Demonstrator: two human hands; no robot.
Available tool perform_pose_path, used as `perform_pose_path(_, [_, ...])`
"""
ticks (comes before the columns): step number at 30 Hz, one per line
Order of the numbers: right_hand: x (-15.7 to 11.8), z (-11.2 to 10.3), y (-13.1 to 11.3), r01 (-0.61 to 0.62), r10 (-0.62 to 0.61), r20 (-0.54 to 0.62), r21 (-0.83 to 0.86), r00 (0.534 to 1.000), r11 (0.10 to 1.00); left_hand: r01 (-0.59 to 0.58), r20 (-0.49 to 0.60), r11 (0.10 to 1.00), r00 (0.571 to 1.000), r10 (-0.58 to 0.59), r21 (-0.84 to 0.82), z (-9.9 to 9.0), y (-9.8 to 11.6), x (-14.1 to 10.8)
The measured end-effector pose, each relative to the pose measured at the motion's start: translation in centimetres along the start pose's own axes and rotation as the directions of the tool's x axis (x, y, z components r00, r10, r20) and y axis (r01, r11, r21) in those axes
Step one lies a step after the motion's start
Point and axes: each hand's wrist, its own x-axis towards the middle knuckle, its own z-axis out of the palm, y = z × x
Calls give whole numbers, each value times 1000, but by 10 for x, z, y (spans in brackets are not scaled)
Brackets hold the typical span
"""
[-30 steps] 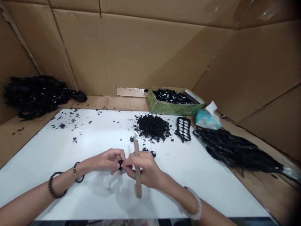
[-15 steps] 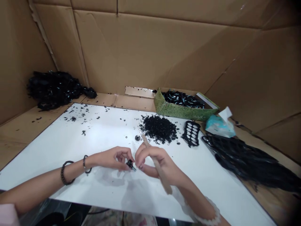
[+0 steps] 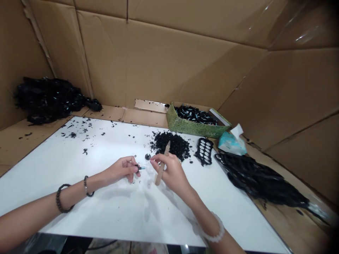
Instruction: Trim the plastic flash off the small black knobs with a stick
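My left hand (image 3: 125, 170) is closed on a small black part with a thin metal pin (image 3: 142, 168) that points right. In my right hand (image 3: 173, 173) lies a brown pointed stick (image 3: 161, 169), held between the fingers and slanting upward. The thumb and index finger of that hand are close together near a small black disc with an upright pin (image 3: 147, 157) on the white table (image 3: 111, 208). Whether those fingertips hold anything small I cannot make out. Behind the right hand is a heap of tiny black rings (image 3: 174, 143).
A green box (image 3: 194, 129) full of black parts with metal pins stands at the back. Right of the heap lies a black sheet with holes (image 3: 204, 151), near a tissue pack (image 3: 232, 144) and long black strips (image 3: 262, 180). A black bundle (image 3: 50, 100) sits far left. Cardboard walls (image 3: 169, 60) surround the table.
The view has swung slightly right. My hands have moved apart and farther from me, the right one now near the disc. The pin in my left hand points more level to the right.
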Motion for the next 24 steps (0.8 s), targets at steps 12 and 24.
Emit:
perform_pose_path(12, [-6, 18, -1, 240, -245, 44, 92, 969, 966, 11, 6, 1000, 1000, -11, 21, 1, 3, -3])
perform_pose_path(24, [-3, 25, -4, -163, 40, 197, 663, 980, 731, -63, 101, 991, 994, 51, 116, 2, 3, -4])
